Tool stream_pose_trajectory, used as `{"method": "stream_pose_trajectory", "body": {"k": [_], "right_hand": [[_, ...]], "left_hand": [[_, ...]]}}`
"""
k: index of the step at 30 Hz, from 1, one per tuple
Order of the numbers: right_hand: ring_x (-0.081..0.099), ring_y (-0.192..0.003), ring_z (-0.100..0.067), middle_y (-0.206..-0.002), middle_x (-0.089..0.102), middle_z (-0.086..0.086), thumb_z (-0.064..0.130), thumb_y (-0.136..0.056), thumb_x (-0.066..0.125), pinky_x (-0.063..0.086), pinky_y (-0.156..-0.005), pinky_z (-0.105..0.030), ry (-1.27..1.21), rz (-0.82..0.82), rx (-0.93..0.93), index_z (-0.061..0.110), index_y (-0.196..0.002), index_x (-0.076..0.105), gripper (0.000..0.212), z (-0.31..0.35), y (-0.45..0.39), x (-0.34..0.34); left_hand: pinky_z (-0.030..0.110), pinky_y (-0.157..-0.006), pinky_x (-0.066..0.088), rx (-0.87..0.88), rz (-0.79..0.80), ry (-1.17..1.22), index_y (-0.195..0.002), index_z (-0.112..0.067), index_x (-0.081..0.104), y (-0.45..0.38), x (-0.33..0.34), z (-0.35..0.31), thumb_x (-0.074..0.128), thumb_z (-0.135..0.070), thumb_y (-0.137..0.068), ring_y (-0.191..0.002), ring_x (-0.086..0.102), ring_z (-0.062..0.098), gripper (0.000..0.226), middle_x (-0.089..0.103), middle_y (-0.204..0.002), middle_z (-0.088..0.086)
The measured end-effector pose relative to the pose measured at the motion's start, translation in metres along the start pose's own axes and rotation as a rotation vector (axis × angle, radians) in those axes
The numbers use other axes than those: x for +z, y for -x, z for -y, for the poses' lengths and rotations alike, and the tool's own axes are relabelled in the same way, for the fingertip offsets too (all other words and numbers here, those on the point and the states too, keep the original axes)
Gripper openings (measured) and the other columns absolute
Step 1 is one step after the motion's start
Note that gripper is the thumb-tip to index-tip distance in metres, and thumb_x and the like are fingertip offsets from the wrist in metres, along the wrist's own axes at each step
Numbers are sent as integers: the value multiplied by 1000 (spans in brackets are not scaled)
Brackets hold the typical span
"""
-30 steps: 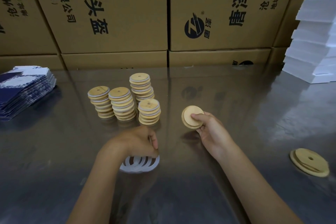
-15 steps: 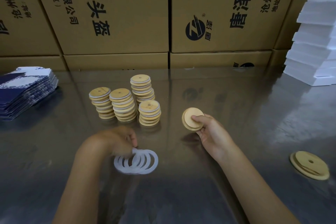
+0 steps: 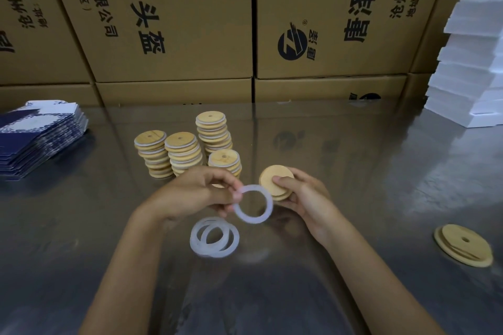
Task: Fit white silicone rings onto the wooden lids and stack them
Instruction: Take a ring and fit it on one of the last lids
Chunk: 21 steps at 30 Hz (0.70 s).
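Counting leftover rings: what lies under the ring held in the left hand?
Below the held ring a small pile of loose rings lies on the table; they overlap, so their number is unclear.

Ring (image 3: 253, 204) in left hand (image 3: 190, 193)

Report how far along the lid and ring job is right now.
Done: four stacks of ringed lids stand at the back of the table. In hand: the left hand pinches one white ring beside the bare lid that the right hand grips; the ring is not on yet. Left: a few loose rings lie on the table, and one bare lid lies at the right.
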State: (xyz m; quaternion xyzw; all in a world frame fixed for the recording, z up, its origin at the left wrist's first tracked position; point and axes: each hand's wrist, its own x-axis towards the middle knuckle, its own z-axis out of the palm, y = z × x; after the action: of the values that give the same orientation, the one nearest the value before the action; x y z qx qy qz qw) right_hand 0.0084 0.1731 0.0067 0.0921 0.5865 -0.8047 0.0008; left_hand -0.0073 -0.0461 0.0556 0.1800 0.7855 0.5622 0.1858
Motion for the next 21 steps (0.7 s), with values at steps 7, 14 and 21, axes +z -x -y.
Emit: {"method": "stream_pose_trajectory", "body": {"k": [7, 14, 21], "right_hand": [[72, -97, -27, -104, 73, -12, 30, -101, 54, 61, -77, -36, -86, 264, 121, 10, -112, 72, 29, -1, 9, 3], [72, -106, -29, -114, 74, -16, 45, -99, 55, 60, -78, -34, -79, 255, 120, 10, -117, 70, 42, -1, 10, 7], [67, -115, -30, -120, 71, -15, 23, -96, 67, 59, -83, -34, 103, 144, -3, 16, -115, 73, 22, -3, 13, 11]], "left_hand": [[22, -47, 50, 56, -267, 112, -86, -2, 73, -25, 47, 1, 74, -8, -84, -52, 58, 12, 7, 65, -63, 7], [26, -48, 47, 68, -490, 98, -81, -4, 72, -32, 54, 8, 75, -14, -84, -47, 53, 17, 10, 65, -60, 2], [24, -48, 51, 137, -581, 28, -77, -15, 74, -33, 52, 11, 73, -10, -84, -47, 59, 10, 9, 71, -70, 3]]}}
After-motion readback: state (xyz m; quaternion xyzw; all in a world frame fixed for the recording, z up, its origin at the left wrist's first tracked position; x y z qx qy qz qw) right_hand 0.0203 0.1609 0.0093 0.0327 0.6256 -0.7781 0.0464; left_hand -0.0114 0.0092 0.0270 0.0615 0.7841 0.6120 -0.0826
